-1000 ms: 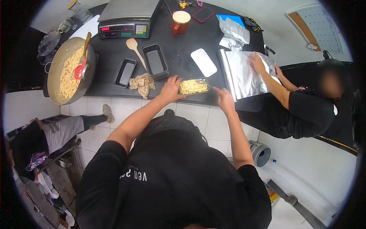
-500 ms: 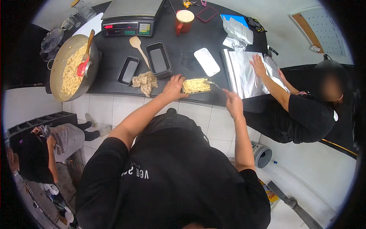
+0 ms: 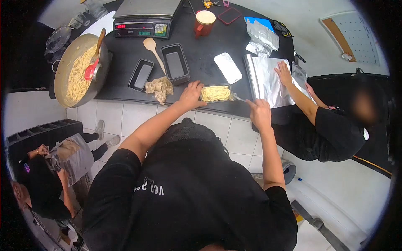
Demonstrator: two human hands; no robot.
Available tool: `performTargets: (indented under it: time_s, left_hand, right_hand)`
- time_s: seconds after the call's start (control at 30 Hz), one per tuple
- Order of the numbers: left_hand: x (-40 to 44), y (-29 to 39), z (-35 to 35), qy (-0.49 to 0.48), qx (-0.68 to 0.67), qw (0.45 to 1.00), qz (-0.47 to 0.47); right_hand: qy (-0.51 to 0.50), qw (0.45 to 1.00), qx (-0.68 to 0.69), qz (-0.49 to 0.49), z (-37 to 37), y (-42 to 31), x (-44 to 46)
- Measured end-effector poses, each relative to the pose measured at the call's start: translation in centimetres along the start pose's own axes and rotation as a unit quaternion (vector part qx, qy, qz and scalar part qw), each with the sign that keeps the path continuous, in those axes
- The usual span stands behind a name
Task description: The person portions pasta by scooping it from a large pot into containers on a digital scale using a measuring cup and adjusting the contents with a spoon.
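A small rectangular tray filled with pale, creamy short pasta sits near the front edge of the dark table. My left hand grips its left end, fingers on the far side and thumb on the near side. From the right, my right hand holds a metal fork by the handle, its head at the tray's right end. Just left of my left hand lies a crumpled brown cloth or paper. Two black loaf pans, a smaller one and a deeper one, stand beyond it.
A large pot of pasta with a red utensil stands at left. Behind are a scale, wooden spoon and red mug. A white lid lies ahead; a co-worker's hand presses foil at right.
My right hand has drawn slightly right, bringing the fork from over the pasta to the tray's right end. My left hand stays put. At lower left, another person has shifted.
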State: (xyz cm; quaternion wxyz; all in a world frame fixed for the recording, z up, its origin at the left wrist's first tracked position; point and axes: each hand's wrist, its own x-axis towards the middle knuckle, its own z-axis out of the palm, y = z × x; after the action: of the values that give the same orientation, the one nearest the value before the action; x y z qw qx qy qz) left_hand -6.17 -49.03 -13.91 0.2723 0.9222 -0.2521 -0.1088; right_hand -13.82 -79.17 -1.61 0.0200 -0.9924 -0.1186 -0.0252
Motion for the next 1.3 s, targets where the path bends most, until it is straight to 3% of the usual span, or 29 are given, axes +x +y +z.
performTargets:
  time_s: [0.1, 0.23, 0.33, 0.4, 0.43, 0.5, 0.57, 0.63, 0.67, 0.77, 0.9, 0.97, 1.0, 1.03, 1.07, 1.1, 1.13, 1.2, 1.3]
  left_hand:
    - [-0.1, -0.1, 0.1, 0.004, 0.000, 1.000, -0.001]
    - [-0.1, 0.0, -0.1, -0.007, -0.001, 1.000, -0.013]
    - [-0.6, -0.3, -0.1, 0.056, -0.005, 0.998, 0.032]
    - [-0.6, -0.3, -1.7, 0.045, -0.077, 0.996, 0.000]
    - [-1.1, -0.1, -4.1, -0.035, -0.066, 0.997, -0.012]
    - [-1.0, -3.4, -2.2, 0.061, -0.075, 0.993, 0.067]
    - [-2.0, -3.2, -3.7, 0.061, -0.020, 0.996, 0.067]
    - [-3.5, -3.5, -5.8, 0.057, -0.072, 0.995, 0.033]
    - [-3.5, -4.3, -5.6, 0.070, -0.097, 0.992, 0.046]
    - [-5.1, -3.8, -10.1, 0.084, -0.106, 0.990, 0.036]
    - [-8.0, 1.3, -18.7, 0.145, -0.168, 0.967, 0.127]
    - [-9.1, 5.8, -23.1, 0.163, -0.224, 0.921, 0.274]
    - [-9.9, 9.2, -25.6, 0.131, -0.312, 0.864, 0.373]
    - [-10.4, 12.7, -27.3, 0.128, -0.311, 0.821, 0.463]
    - [-10.6, 16.1, -27.7, 0.126, -0.389, 0.743, 0.530]
    - [-9.5, 18.6, -28.3, 0.130, -0.243, 0.748, 0.605]
    - [-9.1, 20.4, -28.6, 0.117, -0.183, 0.746, 0.629]
    - [-9.4, 22.1, -29.2, 0.100, -0.159, 0.758, 0.624]
    - [-11.2, 22.3, -29.8, 0.092, -0.171, 0.764, 0.615]
  right_hand:
    - [-0.001, 0.999, 0.032, -0.032, 0.7, -0.1, 0.6]
    - [0.018, 1.000, 0.018, 0.004, -0.7, 0.1, 1.1]
    - [0.051, 0.998, 0.038, 0.029, 0.3, -0.1, 1.4]
    - [0.049, 0.998, 0.039, 0.027, 1.7, -0.7, 2.4]
    - [-0.008, 0.996, 0.064, 0.057, 1.9, -1.3, 3.1]
    - [0.017, 0.995, 0.089, 0.040, 4.2, -0.7, 4.1]
    - [0.034, 0.970, 0.237, 0.031, 4.0, 0.8, 4.6]
    - [0.026, 0.953, 0.302, 0.003, 5.5, 3.0, 5.8]
    - [-0.019, 0.930, 0.364, 0.053, 4.7, 2.9, 6.3]
    - [-0.038, 0.904, 0.426, 0.000, 5.2, 2.4, 9.6]
    - [-0.057, 0.827, 0.558, 0.034, 3.3, -1.2, 13.3]
    - [-0.075, 0.786, 0.611, 0.056, 1.7, -3.2, 14.0]
    - [-0.085, 0.764, 0.636, 0.064, 0.6, -5.2, 14.6]
    - [-0.018, 0.820, 0.572, 0.007, 0.5, -6.4, 14.9]
    - [-0.014, 0.836, 0.549, -0.004, 0.8, -7.3, 15.9]
    - [-0.009, 0.851, 0.524, -0.015, 1.0, -8.3, 16.9]
    - [-0.061, 0.831, 0.552, 0.019, 0.7, -9.1, 18.3]
    - [-0.083, 0.813, 0.576, -0.032, -1.3, -13.5, 19.8]
    - [-0.042, 0.853, 0.498, -0.149, -3.5, -19.3, 22.0]
